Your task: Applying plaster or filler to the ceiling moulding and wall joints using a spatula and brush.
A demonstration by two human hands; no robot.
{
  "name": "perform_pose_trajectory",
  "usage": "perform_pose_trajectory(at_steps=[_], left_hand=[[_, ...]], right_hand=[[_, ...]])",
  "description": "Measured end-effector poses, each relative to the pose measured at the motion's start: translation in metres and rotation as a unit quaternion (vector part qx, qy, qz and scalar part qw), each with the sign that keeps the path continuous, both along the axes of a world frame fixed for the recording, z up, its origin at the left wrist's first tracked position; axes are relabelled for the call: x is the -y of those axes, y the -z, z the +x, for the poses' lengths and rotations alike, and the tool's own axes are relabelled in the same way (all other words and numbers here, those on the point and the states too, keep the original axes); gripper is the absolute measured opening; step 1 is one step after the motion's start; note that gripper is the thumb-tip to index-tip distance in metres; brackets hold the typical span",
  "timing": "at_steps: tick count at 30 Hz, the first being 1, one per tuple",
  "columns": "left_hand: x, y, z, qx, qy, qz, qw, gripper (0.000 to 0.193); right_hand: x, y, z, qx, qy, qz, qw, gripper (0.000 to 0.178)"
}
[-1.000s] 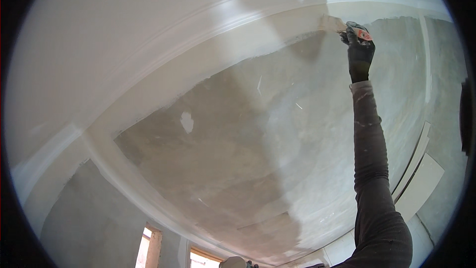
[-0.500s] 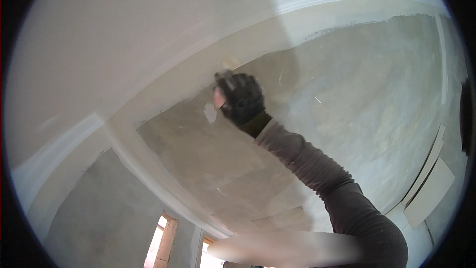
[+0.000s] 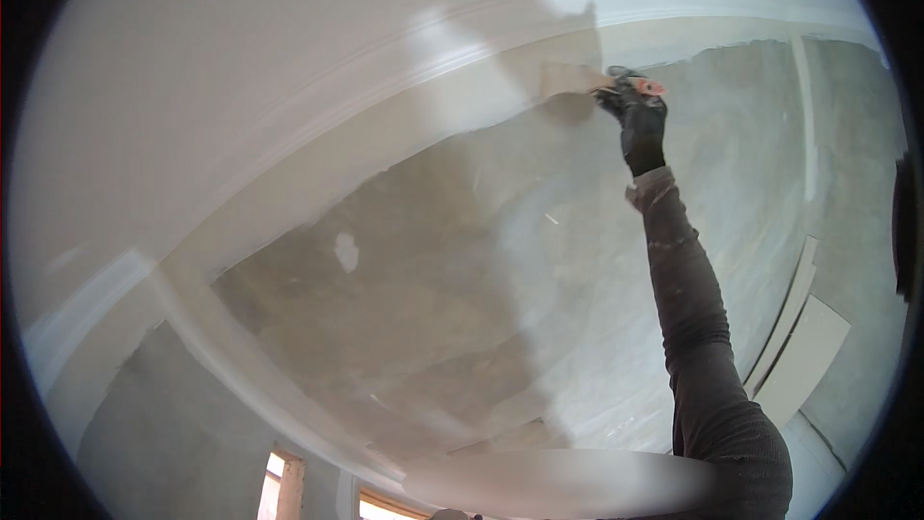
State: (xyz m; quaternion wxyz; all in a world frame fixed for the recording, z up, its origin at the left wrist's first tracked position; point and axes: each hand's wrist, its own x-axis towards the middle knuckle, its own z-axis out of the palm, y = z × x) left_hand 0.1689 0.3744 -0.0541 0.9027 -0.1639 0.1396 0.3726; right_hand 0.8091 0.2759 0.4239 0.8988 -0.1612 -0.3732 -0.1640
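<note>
My right hand (image 3: 640, 114), in a dark glove, is raised high at the upper right of the head view. Its fingers are closed round what looks like a flat paintbrush (image 3: 570, 80). The brush's pale wide end points left and lies over the cream band (image 3: 481, 108) along the top of the wall; whether it touches is hard to tell. A pinkish handle end (image 3: 653, 87) sticks out on the hand's right side. Below the band spreads the grey plastered wall (image 3: 414, 260). My left hand is out of view.
A white ceiling (image 3: 241, 67) with moulded lines meets the cream band. Pale boards (image 3: 804, 356) lean at the lower right. A narrow window opening (image 3: 281, 486) shows at lower left. A blurred pale shape (image 3: 558, 481) covers part of the bottom.
My right hand has swept right and upward along the cream band with the brush, and the arm is straighter. The view has shifted slightly.
</note>
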Motion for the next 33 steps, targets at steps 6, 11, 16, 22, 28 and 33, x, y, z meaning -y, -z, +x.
perform_pose_trajectory(at_steps=[6, 11, 16, 22, 28, 33], left_hand=[[-0.008, -0.032, 0.041, 0.046, 0.060, -0.156, 0.985, 0.052], [-0.030, 0.001, 0.057, -0.054, 0.037, -0.040, 0.997, 0.057], [0.028, -0.100, 0.105, -0.289, 0.087, 0.432, 0.850, 0.042], [0.025, -0.094, 0.097, -0.354, 0.133, 0.509, 0.773, 0.050], [0.049, -0.116, 0.095, -0.342, 0.137, 0.511, 0.776, 0.059], [0.065, -0.112, 0.094, -0.344, 0.093, 0.477, 0.803, 0.068]], right_hand=[[0.092, 0.027, 0.034, -0.031, 0.002, -0.004, 0.999, 0.025], [0.064, 0.107, -0.109, -0.054, -0.107, -0.123, 0.985, 0.030], [0.089, 0.191, -0.249, -0.123, -0.236, -0.321, 0.909, 0.026], [0.080, 0.202, -0.334, 0.091, -0.198, -0.476, 0.852, 0.017], [0.057, 0.218, -0.351, 0.406, -0.106, -0.535, 0.733, 0.033], [0.047, 0.240, -0.369, 0.478, -0.055, -0.554, 0.680, 0.034]])
